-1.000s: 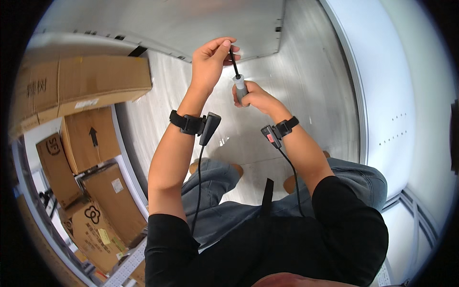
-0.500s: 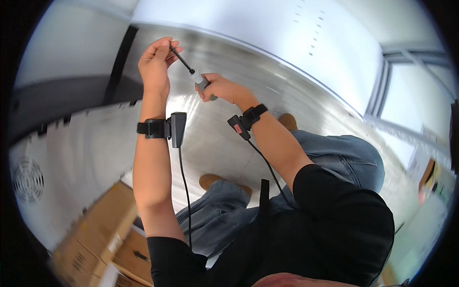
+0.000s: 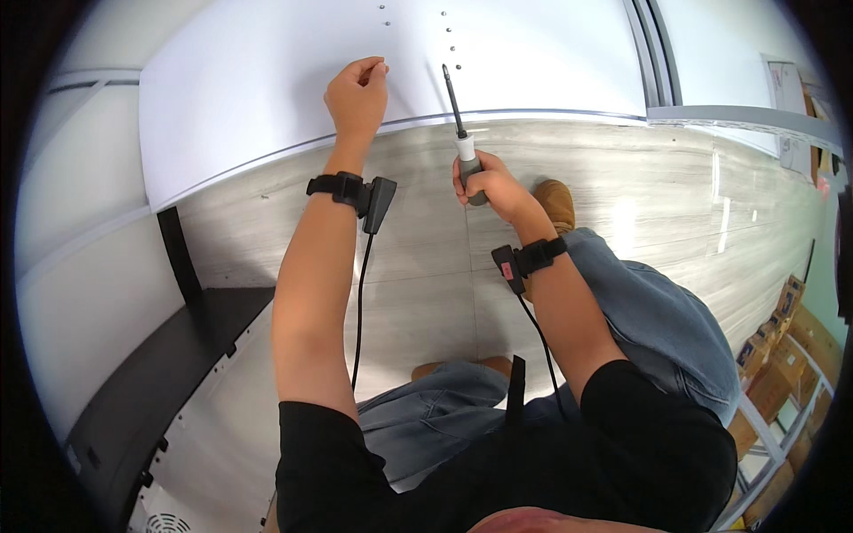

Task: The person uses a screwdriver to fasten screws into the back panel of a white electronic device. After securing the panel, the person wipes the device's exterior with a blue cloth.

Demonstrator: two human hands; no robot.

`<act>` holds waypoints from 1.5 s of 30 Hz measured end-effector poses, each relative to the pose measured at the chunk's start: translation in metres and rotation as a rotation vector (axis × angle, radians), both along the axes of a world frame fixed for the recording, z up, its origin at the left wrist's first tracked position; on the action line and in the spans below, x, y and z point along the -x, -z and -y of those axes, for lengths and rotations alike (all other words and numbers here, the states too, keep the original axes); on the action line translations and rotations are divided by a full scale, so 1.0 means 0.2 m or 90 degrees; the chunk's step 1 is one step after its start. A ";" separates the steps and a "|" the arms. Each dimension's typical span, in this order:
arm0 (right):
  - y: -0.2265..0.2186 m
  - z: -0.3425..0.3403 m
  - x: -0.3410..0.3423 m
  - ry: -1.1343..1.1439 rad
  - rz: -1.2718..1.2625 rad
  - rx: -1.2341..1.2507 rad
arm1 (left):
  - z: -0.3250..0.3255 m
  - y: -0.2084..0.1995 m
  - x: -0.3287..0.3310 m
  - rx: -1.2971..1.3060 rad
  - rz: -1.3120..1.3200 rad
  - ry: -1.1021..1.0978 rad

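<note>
My right hand [image 3: 487, 186] grips the grey and white handle of a screwdriver [image 3: 456, 111]. Its dark shaft points up and away, the tip in front of the white table [image 3: 231, 107]. Over that surface, to the left, my left hand [image 3: 357, 93] is closed in a pinch, thumb against fingers; whatever lies between them is hidden or too small to name. Small dark screw-like pieces [image 3: 452, 49] stand in a row on the white surface, just beyond the screwdriver's tip. A couple more [image 3: 387, 24] are beyond my left hand.
A grey metal frame [image 3: 657, 71] borders the white surface on the right. At lower left is a long black panel [image 3: 160, 373] beside a vented white casing [image 3: 167, 522]. Cardboard boxes [image 3: 782, 364] are stacked at far right. Cables hang from both wrist straps.
My view has swung, bringing the white surface nearer. My left hand has left the screwdriver's shaft and moved over that surface. The screwdriver, still in my right hand, now points more upright.
</note>
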State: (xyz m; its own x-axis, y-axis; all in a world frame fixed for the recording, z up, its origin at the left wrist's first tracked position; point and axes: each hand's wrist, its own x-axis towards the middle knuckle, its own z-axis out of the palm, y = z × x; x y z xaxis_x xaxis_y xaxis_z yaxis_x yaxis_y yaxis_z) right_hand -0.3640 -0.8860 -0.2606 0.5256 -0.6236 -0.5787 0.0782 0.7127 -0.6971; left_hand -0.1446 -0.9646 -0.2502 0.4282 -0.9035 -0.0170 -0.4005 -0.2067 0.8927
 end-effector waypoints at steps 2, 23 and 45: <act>-0.02 0.01 0.00 0.018 -0.006 0.002 | 0.06 0.03 -0.01 0.039 0.156 0.015; 0.17 -0.24 -0.19 -0.013 -0.047 -0.004 | 0.05 0.33 -0.21 0.090 0.302 -0.049; 0.00 -0.61 -0.70 -0.626 0.000 0.062 | -1.43 -0.17 -0.37 0.059 -0.497 -0.549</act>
State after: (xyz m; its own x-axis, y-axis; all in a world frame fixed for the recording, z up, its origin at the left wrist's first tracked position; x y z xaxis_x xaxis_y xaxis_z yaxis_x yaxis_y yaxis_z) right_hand -0.2235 -0.7634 -0.2610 0.8355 0.0464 -0.5476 -0.5178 0.4002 -0.7561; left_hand -0.0716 -0.6791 -0.2165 0.8035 -0.3294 -0.4959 0.5050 -0.0638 0.8607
